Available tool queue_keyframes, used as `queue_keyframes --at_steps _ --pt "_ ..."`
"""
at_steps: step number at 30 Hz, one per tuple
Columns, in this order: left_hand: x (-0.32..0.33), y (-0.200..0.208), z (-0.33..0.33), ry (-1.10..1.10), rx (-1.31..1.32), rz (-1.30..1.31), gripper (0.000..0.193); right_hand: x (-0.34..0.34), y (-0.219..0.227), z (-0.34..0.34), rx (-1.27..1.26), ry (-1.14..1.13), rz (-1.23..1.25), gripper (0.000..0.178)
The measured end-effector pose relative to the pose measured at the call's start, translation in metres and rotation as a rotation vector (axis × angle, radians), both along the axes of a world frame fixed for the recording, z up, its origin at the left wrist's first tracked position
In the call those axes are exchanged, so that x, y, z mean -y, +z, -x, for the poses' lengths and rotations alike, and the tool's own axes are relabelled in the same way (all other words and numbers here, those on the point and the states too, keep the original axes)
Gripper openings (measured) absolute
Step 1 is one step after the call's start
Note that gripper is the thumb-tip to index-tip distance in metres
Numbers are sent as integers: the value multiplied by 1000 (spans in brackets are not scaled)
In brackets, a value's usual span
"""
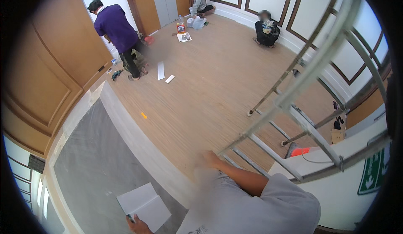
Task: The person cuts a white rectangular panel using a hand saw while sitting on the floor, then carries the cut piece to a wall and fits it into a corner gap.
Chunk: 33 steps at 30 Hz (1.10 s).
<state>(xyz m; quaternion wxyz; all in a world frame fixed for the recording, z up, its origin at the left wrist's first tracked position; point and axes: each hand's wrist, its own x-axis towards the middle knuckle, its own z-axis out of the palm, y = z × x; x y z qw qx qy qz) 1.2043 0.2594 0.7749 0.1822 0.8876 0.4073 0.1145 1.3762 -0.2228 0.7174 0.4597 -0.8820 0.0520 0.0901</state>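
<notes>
My left hand (140,225) is at the bottom edge, its fingers closed at the near corner of a white folded sheet (147,204), with a crease across its middle. A small dark thing (129,218) shows by the fingertips; its kind is unclear. Beneath the sheet lies a grey surface (96,150) with a pale border. My right arm, in a grey sleeve, reaches forward, and my right hand (210,159) is close to the lower end of a metal ladder (289,103). Blur hides those fingers, so I cannot tell whether they touch it.
A person in purple (116,28) bends by the wooden panels at left. Two more people, one in grey (199,3) and one in black (267,30), crouch along the far wall. A bottle (180,26), bags and white strips lie on the brown floor. An orange cone (299,151) lies right.
</notes>
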Motion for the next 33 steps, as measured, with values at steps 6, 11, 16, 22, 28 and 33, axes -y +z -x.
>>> queue_keyframes --at_steps 6,11,16,22,28,33 --pt "45 22 -187 -103 76 -100 54 44 39 -156 -21 -216 -232 34" --pt "83 17 -353 -279 58 1 53 97 20 -232 32 -490 -339 29" --pt "163 2 -552 -735 91 -131 47 161 -11 -282 -47 -739 -411 24" --pt "346 26 -775 -1337 185 -56 40 248 4 -327 -4 -1092 -534 22" --pt "575 28 -922 -1629 255 -41 38 364 -17 -373 79 -1267 -376 23" --pt "771 26 -983 -1611 321 20 43 507 -25 -406 100 -1417 -295 35"
